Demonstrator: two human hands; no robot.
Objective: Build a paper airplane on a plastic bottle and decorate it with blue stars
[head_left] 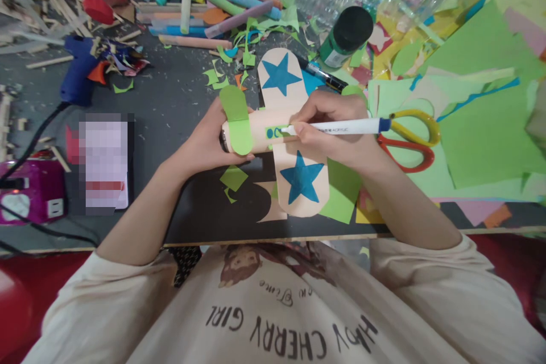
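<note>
A paper toy plane [258, 124] lies crosswise in front of me, with a rolled cream body, cream wings bearing blue stars [301, 177] and a green paper propeller [239, 120] at its left end. My left hand [212, 135] is wrapped round that left end, thumb and fingers on either side. Between the fingers of my right hand [330, 119] is a white acrylic marker [345, 126] with a blue end. Its tip touches or hovers just over a small green strip [273, 132] on the body, which carries blue round marks.
Scissors [412, 151] with yellow and orange handles lie right of my right hand, on green paper sheets [482, 102]. A dark-capped green bottle [347, 37] stands behind. A blue glue gun [79, 68], a phone [106, 162] and paper scraps surround the work.
</note>
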